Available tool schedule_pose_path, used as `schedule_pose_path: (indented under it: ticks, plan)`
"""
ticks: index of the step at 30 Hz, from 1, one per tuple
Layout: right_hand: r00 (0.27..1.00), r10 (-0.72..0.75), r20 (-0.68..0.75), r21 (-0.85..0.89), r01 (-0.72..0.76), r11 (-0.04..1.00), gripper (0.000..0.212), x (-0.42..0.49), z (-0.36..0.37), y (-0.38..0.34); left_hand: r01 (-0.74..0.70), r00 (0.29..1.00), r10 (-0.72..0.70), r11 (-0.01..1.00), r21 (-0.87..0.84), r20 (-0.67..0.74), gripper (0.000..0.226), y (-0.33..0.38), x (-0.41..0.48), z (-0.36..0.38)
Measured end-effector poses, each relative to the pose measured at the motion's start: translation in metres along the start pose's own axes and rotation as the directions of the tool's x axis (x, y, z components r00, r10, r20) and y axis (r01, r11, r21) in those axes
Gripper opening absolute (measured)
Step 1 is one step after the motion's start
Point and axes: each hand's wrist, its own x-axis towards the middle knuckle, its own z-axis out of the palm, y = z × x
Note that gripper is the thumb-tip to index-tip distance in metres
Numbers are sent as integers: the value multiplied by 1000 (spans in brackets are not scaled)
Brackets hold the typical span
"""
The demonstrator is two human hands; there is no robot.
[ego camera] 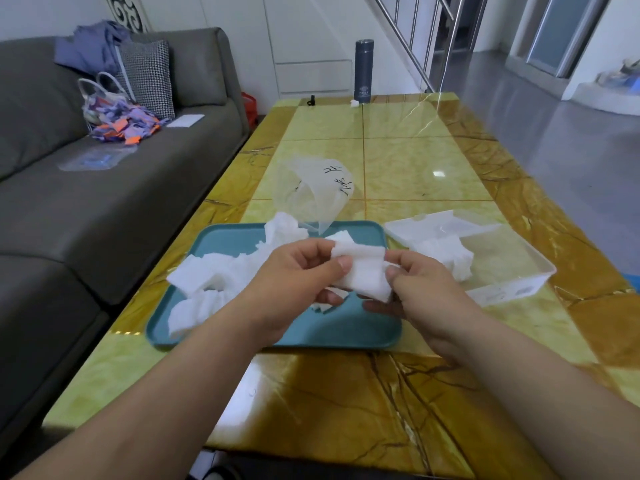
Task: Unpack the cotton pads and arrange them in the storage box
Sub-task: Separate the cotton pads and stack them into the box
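**Holding a stack of cotton pads over the tray**

Gripping from both ends, the left hand (298,271) and right hand (419,285) hold a small stack of cotton pads (363,271) between them, thumbs on top and fingers curled beneath. The stack is lifted above the teal tray (346,327), which lies on the yellow marble-patterned tabletop (415,150).

More loose cotton pads (214,275) lie heaped across the left part of the tray, some spilling over its left rim. At the tray's far edge stands the crumpled clear plastic bag (311,192) with black writing on it, its lower corner touching the tray.

Just right of the tray sits the clear storage box (512,268), lid (440,225) open and lying back toward the far side. A pile of pads (446,254) already rests in the box's left end.

At the far end of the tabletop a dark flask (364,71) stands upright. A grey sofa (104,202) runs along the left.
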Motion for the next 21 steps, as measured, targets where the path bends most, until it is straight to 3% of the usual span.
schedule_pose_path:
  ticks: [8,13,17,21]
  plan:
    - [987,-44,156,139,22,990,22,-4,-2,-5,-16,1000,19,991,130,-24,8,-16,4,-2]
    - [981,-70,183,88,55,995,23,-2,1,-2,-38,998,46,987,159,-49,7,-20,7,-4]
    - [983,-106,148,-4,107,994,23,-1,1,-1,-112,984,152,931,347,-92,13,-24,6,-1]
    - [983,-113,148,-47,121,992,25,-2,-1,-3,-114,988,142,939,324,-63,15,-25,7,-2]
